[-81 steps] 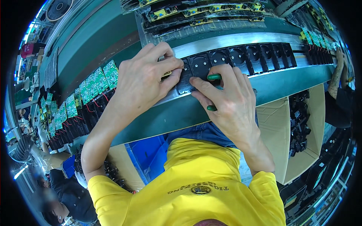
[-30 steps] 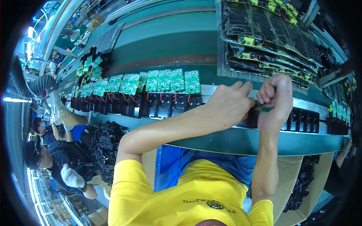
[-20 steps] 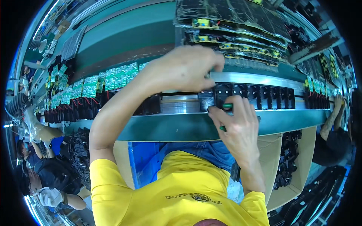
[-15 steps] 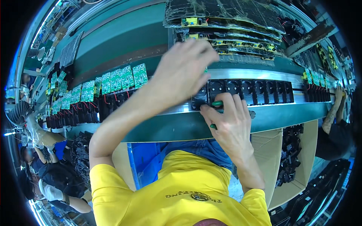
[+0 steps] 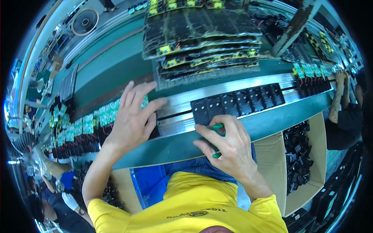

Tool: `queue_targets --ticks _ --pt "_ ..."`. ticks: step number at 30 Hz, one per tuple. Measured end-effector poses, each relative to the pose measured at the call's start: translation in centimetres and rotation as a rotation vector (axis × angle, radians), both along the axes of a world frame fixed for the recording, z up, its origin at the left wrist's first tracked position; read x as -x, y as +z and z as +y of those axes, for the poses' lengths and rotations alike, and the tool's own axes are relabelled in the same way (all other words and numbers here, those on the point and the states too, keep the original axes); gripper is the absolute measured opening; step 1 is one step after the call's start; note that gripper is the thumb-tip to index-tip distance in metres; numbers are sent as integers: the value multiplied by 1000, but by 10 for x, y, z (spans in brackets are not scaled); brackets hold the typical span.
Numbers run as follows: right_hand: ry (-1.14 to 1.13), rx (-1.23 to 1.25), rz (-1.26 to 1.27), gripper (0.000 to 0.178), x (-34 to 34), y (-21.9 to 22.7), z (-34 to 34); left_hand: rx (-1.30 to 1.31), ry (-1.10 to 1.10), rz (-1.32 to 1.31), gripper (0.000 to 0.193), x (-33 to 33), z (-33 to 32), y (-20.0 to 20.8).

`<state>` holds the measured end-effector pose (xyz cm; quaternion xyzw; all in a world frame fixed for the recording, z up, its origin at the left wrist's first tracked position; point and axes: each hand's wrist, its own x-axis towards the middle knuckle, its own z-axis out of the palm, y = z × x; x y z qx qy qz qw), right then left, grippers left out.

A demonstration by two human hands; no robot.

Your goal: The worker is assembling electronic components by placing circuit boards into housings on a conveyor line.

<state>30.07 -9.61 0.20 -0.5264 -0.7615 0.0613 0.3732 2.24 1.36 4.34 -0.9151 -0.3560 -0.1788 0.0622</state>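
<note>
A row of black plastic housings [image 5: 238, 101] sits on the metal rail [image 5: 176, 127] in front of me. My right hand [image 5: 229, 145] is curled round a green-handled tool [image 5: 218, 126]; two green grip ends show, while the rest is hidden in the palm. Its index fingertip is at the lower edge of the leftmost housing. Farther left, my left hand [image 5: 134, 116] is open, fingers spread, with nothing visible in it. It hovers by the near end of a line of green circuit boards [image 5: 108, 113], which stand with red wires on black housings and are partly covered by the hand.
Beyond the rail rise stacked dark sheets [image 5: 202, 33] carrying yellow components. More wired boards [image 5: 311, 72] stand at the right end. A cardboard box [image 5: 270, 155] of black parts and a blue bin [image 5: 145, 184] are below the bench edge. A co-worker's arm [image 5: 337, 97] is at far right.
My left hand has swung left, from above the black housings to the circuit boards, and its fingers have spread. My right hand stays by the leftmost housing with the green-handled tool. The view has shifted.
</note>
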Motion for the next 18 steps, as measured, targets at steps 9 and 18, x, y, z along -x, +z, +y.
queue_targets --ticks 9,18 --pt "-19 0 111 31 -44 20 6 -490 258 -117 46 -220 281 54" --pt "-124 73 214 37 -84 5 7 -226 471 126 51 -340 413 26"
